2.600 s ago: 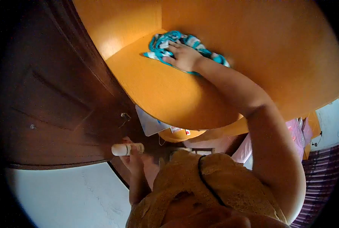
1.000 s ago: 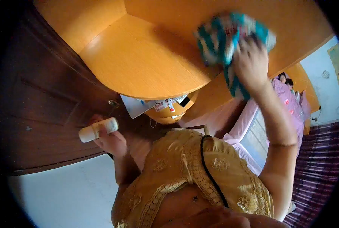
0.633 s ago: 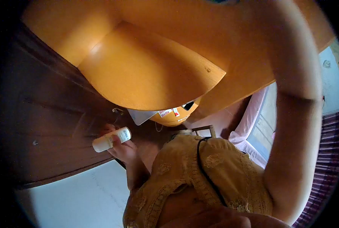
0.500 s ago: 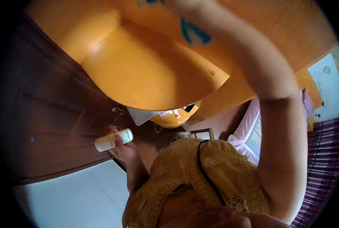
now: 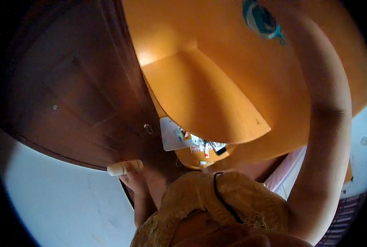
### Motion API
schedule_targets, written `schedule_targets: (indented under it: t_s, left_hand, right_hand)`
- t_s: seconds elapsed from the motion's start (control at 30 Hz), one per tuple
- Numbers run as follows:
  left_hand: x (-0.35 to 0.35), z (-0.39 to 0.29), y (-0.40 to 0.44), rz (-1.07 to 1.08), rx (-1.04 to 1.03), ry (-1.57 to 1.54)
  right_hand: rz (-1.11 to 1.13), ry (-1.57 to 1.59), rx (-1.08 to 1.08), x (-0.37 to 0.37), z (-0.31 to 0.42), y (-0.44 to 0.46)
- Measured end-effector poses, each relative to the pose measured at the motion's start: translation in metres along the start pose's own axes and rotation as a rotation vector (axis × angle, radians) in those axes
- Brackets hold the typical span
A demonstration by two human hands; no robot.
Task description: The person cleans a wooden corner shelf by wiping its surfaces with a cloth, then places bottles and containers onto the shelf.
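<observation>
At the lower left, my left hand (image 5: pixel 136 181) is closed around a pale, off-white bottle (image 5: pixel 116 169), held nearly level. Its label is too dark to read. My right arm reaches up along the right side, and its hand lies beyond the top edge. Close to that forearm, near the top, is a teal-edged oval item (image 5: pixel 260 18) with a small loop at one end; its kind is unclear, as is whether the hand holds it. Behind it stands an orange-brown wooden panel with a curved shelf (image 5: pixel 208 99) jutting out.
Under the curved shelf, a lower shelf (image 5: pixel 191 159) bears a phone (image 5: pixel 218 148), a whitish flat sheet (image 5: pixel 171 136) and small clutter. A dark brown door (image 5: pixel 76 90) with a metal handle (image 5: pixel 148 129) fills the left. A pale wall (image 5: pixel 68 197) lies below it.
The view has swung, so the shelf sits further right and more of the lower shelf shows. My right arm and the teal item appear further right. The bottle stays in my left hand, lower in view.
</observation>
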State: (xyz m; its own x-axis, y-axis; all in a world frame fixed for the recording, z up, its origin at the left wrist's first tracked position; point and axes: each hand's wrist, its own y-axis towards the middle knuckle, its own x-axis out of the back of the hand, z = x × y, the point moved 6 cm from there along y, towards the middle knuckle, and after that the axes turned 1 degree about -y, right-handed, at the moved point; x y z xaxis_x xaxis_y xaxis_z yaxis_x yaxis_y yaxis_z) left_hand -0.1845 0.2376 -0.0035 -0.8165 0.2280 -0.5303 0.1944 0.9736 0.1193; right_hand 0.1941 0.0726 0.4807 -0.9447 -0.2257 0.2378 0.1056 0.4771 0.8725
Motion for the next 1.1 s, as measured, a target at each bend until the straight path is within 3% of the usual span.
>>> schedule_targets:
  t_s: [0.07, 0.2, 0.27, 0.4, 0.47, 0.5, 0.57, 0.67, 0.73, 0.83, 0.93, 1.0, 1.1]
  left_hand:
    - [0.009, 0.006, 0.003, 0.173, -0.003, -0.051]
    - [0.025, 0.006, 0.002, -0.089, -0.167, 0.037]
    - [0.017, -0.003, 0.006, 0.052, -0.140, 0.047]
    - [0.026, -0.006, 0.010, -0.032, -0.202, 0.182]
    - [0.042, 0.027, 0.018, -0.049, -0.212, 0.141]
    - [0.038, 0.044, 0.024, -0.031, -0.118, 0.149]
    - [-0.048, 0.032, 0.031, 0.100, -0.123, 0.060]
    - [-0.168, 0.027, 0.039, 0.539, -0.160, -0.171]
    - [-0.226, 0.011, 0.042, 0.732, -0.220, -0.163]
    - [-0.263, 0.021, 0.039, 0.786, -0.077, -0.248]
    - [-0.270, 0.039, 0.047, 0.721, 0.022, -0.261]
    - [-0.266, 0.042, 0.052, 0.606, 0.049, -0.300]
    - [-0.265, 0.040, 0.049, 0.608, 0.036, -0.256]
  right_hand:
    - [0.010, 0.122, -0.044, -0.042, 0.003, 0.012]
    - [0.045, 0.291, -0.113, -0.127, 0.023, 0.031]
    - [0.045, 0.352, -0.141, -0.165, 0.039, 0.045]
    - [0.008, 0.424, -0.175, -0.218, 0.067, 0.072]
    - [-0.035, 0.451, -0.166, -0.224, 0.085, 0.085]
    - [-0.049, 0.479, -0.145, -0.222, 0.101, 0.093]
    - [-0.019, 0.597, -0.061, -0.203, 0.144, 0.099]
    - [0.117, 0.766, 0.117, -0.166, 0.209, 0.119]
    - [0.186, 0.795, 0.172, -0.147, 0.218, 0.131]
    - [0.115, 0.637, 0.040, -0.123, 0.183, 0.119]
    - [0.090, 0.778, -0.096, -0.214, 0.146, 0.116]
    - [-0.087, 0.690, -0.097, -0.237, 0.128, 0.116]
    - [-0.343, 0.561, -0.089, -0.251, 0.125, 0.106]
